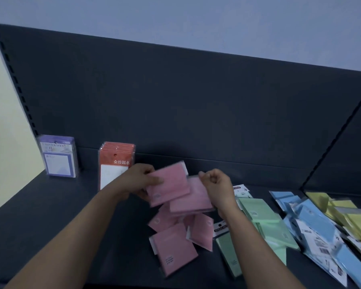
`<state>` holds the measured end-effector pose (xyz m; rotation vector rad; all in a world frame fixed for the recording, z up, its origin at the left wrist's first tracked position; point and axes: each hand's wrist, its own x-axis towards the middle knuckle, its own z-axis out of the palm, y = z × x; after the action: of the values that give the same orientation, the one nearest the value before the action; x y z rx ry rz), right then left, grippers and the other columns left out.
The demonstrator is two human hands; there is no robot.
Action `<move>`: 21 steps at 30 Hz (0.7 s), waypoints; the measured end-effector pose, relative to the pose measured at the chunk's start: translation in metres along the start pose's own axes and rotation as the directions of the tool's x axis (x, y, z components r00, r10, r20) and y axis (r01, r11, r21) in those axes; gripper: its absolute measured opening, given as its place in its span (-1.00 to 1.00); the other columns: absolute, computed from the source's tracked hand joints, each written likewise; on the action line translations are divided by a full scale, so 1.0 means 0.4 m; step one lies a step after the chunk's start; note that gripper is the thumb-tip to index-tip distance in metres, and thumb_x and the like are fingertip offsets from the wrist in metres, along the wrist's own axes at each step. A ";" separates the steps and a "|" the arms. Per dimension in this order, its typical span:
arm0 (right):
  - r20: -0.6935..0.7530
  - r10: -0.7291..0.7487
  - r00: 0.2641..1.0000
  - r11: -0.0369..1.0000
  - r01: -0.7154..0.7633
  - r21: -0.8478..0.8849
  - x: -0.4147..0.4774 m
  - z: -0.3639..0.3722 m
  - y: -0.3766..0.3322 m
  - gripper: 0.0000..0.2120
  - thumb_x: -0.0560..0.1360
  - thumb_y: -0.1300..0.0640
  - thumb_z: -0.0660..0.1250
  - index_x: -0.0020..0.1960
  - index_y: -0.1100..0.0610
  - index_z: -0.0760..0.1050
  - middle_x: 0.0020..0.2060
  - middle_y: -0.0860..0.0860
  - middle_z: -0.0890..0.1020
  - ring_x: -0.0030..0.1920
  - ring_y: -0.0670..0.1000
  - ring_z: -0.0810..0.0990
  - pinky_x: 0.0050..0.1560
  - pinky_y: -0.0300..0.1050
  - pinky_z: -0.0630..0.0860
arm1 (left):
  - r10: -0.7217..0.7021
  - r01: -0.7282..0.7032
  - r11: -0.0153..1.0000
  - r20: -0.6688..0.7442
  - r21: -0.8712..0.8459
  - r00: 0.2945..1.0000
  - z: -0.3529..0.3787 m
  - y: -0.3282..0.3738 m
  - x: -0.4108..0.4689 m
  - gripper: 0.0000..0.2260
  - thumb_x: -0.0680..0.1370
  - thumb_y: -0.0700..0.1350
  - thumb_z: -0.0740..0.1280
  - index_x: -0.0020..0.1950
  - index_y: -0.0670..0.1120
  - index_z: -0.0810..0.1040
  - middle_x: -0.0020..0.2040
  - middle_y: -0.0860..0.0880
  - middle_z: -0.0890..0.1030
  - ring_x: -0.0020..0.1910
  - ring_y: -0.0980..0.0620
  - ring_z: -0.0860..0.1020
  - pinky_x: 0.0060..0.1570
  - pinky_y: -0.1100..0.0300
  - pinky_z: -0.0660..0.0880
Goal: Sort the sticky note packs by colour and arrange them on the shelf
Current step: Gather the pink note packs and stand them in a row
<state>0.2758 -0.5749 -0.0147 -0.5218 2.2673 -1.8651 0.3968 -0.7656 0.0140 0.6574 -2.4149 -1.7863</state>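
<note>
Because the purple packs (58, 156) and orange packs (116, 163) stand upright against the back panel at far left, they read as finished colour rows. The left hand (140, 180) clamps the upper pink pack (168, 184), thumb on its face, fingers behind. The right hand (219, 186) has its fingers curled tight at the edge of the lower pink pack (196, 197), apparently pinching it. Both packs overlap above the shelf (50, 215), probably being squared into one stack. Loose pink packs (173, 243) lie beneath. Green packs (265, 217), blue packs (313, 222) and yellow packs (346, 213) lie in separate heaps rightward, not yet stood up.
</note>
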 end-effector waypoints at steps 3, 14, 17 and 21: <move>-0.092 0.023 0.995 0.997 -0.016 0.078 0.009 0.000 -0.001 -0.68 0.52 0.09 0.37 -0.34 0.08 0.34 -0.46 -0.03 0.39 -0.45 -0.08 0.27 -0.40 -0.20 0.25 | -0.028 0.017 0.992 -0.087 -0.126 0.996 0.011 -0.015 0.005 -0.86 0.53 -0.13 0.39 -0.12 -0.16 0.47 -0.20 -0.17 0.62 -0.29 -0.05 0.61 -0.38 0.12 0.60; -0.207 0.269 0.941 0.870 -0.145 0.471 0.039 0.004 -0.025 -0.81 0.50 0.35 0.33 0.03 0.13 0.43 -0.17 0.08 0.53 -0.10 0.10 0.56 0.13 0.13 0.56 | -0.193 0.084 0.826 -0.140 -0.558 0.971 0.049 -0.018 0.023 -0.86 0.57 -0.14 0.33 -0.11 -0.16 0.42 0.03 -0.22 0.59 -0.04 -0.18 0.62 -0.24 -0.03 0.64; -0.075 0.383 0.921 0.700 -0.237 0.674 0.032 0.008 -0.058 -0.83 0.51 0.50 0.16 -0.07 0.27 0.40 -0.22 0.14 0.51 -0.19 0.08 0.53 0.13 0.14 0.53 | -0.215 0.022 0.742 -0.207 -0.669 0.954 0.065 -0.018 0.030 -0.89 0.59 -0.18 0.29 -0.06 -0.19 0.41 0.00 -0.22 0.58 -0.09 -0.18 0.61 -0.37 0.05 0.63; 0.239 0.494 0.836 0.357 -0.446 0.821 0.035 0.017 -0.067 -0.82 0.51 0.48 0.11 -0.19 0.32 0.40 -0.41 0.18 0.61 -0.21 0.16 0.53 -0.41 0.05 0.62 | -0.227 -0.051 0.704 -0.292 -0.708 0.929 0.089 -0.015 0.042 -0.94 0.61 -0.27 0.21 -0.05 -0.17 0.43 0.08 -0.24 0.54 -0.07 -0.17 0.59 -0.35 0.04 0.64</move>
<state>0.2698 -0.5907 0.0114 0.3360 0.9778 -2.2879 0.3727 -0.7414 -0.0064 0.8946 -1.3023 -2.1709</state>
